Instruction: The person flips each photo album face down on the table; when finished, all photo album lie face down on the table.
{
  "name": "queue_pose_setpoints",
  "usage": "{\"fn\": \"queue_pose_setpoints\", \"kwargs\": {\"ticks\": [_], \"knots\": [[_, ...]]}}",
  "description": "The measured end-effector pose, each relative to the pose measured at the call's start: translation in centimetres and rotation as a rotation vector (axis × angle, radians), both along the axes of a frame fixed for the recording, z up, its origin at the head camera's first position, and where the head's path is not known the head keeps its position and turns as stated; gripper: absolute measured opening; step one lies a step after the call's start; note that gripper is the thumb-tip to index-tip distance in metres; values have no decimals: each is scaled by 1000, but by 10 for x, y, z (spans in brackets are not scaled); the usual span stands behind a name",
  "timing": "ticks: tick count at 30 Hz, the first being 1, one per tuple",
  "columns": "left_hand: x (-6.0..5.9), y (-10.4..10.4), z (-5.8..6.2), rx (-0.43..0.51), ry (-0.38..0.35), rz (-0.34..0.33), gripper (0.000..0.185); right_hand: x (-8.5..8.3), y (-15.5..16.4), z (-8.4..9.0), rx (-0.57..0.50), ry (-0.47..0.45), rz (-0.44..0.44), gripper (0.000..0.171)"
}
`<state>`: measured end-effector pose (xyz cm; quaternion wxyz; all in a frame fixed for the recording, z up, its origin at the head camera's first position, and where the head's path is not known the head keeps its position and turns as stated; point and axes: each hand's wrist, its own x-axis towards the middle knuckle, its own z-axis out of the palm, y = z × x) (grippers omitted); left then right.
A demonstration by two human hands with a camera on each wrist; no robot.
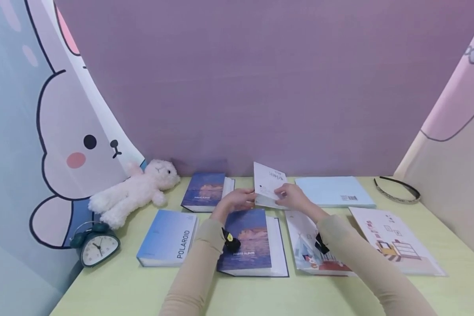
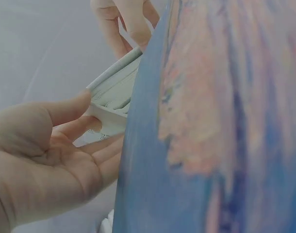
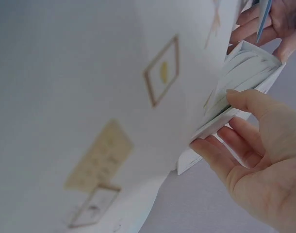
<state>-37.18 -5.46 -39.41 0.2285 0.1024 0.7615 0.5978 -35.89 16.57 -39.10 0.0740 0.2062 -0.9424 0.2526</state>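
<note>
White, with small print on its cover, the small album [image 1: 269,184] is sitting tilted above the table [image 1: 122,285], just over the blue photo album [image 1: 249,241]. The left hand [image 1: 237,200] and right hand [image 1: 294,196] are gripping it from either side. The wrist cameras are showing its ribbed edge [image 2: 111,94], probably stacked sleeves, with thumbs and fingers [image 3: 245,102] clamped around it, which the head view is hiding.
</note>
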Motion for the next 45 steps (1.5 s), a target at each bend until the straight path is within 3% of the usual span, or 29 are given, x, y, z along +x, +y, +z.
{"fn": "queue_pose_setpoints", "kwargs": {"ticks": [6, 10, 15, 22, 30, 37, 45], "knots": [[4, 6, 12, -86, 78, 7, 51, -1, 2, 5, -41, -26, 9, 38], [5, 12, 20, -83, 124, 40, 52, -1, 3, 8, -83, -31, 13, 40], [7, 13, 25, -13, 118, 88, 53, -2, 1, 10, -146, -25, 66, 47], [8, 9, 28, 65, 123, 88, 50, -3, 0, 6, -201, 8, 97, 53], [9, 11, 28, 79, 136, 144, 50, 3, -5, 11, -277, -41, 40, 53], [10, 13, 31, 80, 138, 148, 44, 1, -9, 10, -330, 3, -17, 45], [9, 15, 31, 149, 117, 159, 49, 6, -12, 12, -452, -138, -38, 53]]}}
